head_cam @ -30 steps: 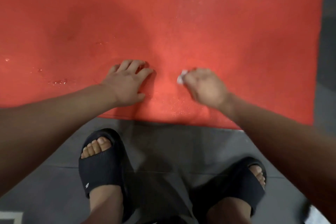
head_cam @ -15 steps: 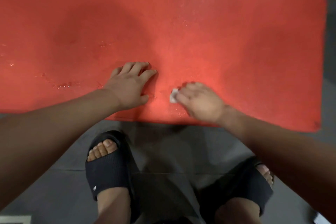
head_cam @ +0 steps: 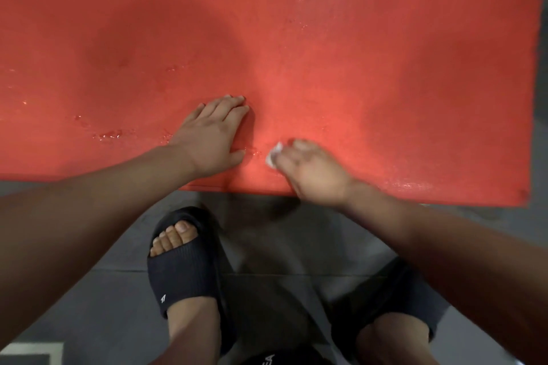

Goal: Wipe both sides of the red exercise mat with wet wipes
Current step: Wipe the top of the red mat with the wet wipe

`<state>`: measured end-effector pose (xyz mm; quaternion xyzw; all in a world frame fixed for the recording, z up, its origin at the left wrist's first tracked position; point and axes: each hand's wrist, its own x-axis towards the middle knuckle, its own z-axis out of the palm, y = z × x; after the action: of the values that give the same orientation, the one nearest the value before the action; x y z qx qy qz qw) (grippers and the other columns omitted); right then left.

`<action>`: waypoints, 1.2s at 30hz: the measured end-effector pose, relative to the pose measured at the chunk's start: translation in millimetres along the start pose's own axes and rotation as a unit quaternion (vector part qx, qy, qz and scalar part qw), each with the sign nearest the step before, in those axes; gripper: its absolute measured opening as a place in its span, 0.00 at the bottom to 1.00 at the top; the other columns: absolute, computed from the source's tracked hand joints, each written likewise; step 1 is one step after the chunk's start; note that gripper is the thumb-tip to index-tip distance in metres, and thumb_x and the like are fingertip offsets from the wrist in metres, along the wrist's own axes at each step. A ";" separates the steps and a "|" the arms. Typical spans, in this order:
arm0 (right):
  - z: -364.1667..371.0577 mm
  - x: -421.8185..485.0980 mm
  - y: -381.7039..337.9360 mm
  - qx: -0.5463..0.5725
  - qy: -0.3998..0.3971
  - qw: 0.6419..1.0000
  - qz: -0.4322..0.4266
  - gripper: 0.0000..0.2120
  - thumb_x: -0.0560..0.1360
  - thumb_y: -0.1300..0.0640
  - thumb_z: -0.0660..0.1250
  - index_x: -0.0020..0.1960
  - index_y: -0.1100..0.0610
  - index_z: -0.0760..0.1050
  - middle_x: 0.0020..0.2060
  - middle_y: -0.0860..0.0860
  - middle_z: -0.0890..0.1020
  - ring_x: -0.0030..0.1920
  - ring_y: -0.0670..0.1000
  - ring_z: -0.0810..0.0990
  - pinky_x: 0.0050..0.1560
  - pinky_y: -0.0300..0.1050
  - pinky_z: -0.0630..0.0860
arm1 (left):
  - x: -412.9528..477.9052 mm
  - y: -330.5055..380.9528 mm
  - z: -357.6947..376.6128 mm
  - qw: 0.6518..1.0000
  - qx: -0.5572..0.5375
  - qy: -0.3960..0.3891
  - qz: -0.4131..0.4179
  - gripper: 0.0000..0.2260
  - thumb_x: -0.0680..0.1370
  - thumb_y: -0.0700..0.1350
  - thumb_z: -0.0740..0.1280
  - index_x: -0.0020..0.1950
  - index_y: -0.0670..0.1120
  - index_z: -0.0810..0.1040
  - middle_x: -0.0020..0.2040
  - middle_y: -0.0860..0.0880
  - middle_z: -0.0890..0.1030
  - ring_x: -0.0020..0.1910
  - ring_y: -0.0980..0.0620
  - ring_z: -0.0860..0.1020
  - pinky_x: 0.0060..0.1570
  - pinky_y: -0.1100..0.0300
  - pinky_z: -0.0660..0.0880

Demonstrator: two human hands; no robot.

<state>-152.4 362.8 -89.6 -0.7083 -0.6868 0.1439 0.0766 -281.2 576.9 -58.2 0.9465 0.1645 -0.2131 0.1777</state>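
Observation:
The red exercise mat lies flat on the floor and fills the upper part of the view, with wet streaks and droplets on it. My left hand presses flat on the mat near its front edge, fingers together, holding nothing. Just to its right, my right hand is closed on a small crumpled white wet wipe, pressed to the mat close to the front edge. Only a bit of the wipe shows past my fingers.
Grey floor runs along the mat's front and right sides. My two feet in black slides stand just short of the mat's front edge. A pale object sits at the bottom left corner.
My right hand with the wipe has slid back toward me, from further up the mat to near its front edge. My left hand has stayed pressed in place.

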 end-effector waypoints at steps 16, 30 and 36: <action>23.3 -33.7 -51.6 -0.018 0.064 0.995 0.081 0.11 0.73 0.60 0.70 0.55 0.56 0.79 0.43 0.52 0.82 0.43 0.57 0.78 0.45 0.50 0.69 | -5.5 15.5 -0.8 0.999 0.005 -0.008 -0.031 0.40 0.75 0.55 0.69 0.82 0.47 0.54 0.83 0.48 0.53 0.81 0.46 0.51 0.78 0.42 0.56; 27.3 -46.9 -88.7 0.064 0.151 0.908 0.386 0.12 0.76 0.59 0.63 0.57 0.51 0.77 0.44 0.50 0.84 0.42 0.57 0.82 0.42 0.52 0.75 | -16.1 40.7 10.5 1.000 0.025 -0.002 0.004 0.36 0.73 0.52 0.69 0.79 0.45 0.62 0.78 0.42 0.61 0.75 0.39 0.58 0.74 0.42 0.62; 13.9 -134.9 -34.1 0.095 0.217 0.741 0.628 0.08 0.80 0.58 0.60 0.58 0.56 0.73 0.54 0.58 0.83 0.48 0.66 0.81 0.44 0.56 0.75 | -15.8 36.3 11.7 1.000 0.030 -0.006 0.009 0.38 0.73 0.53 0.69 0.80 0.46 0.60 0.78 0.44 0.61 0.75 0.39 0.58 0.73 0.43 0.63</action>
<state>-191.2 228.9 -79.0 -0.9803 -0.0340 0.0667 0.1827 -284.7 536.4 -51.1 0.9515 0.1489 -0.2220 0.1524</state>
